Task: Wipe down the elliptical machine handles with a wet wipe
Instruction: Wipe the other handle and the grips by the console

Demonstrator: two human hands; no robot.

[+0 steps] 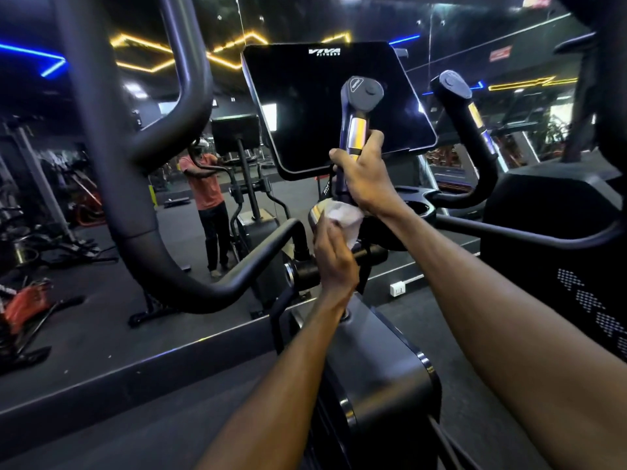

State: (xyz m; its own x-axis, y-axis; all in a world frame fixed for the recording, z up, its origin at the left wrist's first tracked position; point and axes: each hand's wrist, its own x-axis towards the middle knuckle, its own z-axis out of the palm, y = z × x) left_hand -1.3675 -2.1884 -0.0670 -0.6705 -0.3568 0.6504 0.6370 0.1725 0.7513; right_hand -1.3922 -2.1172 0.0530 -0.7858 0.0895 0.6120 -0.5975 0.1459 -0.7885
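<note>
A gym: an elliptical console (334, 106), wall mirror (101, 198), exercise machines (37, 239) and neon ceiling strips (190, 49).

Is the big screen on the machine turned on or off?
Off, it seems. The screen is all black, showing only reflections and a small white logo at its top.

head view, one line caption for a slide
Right hand grips the inner handle while left hand presses a wipe below.
</note>
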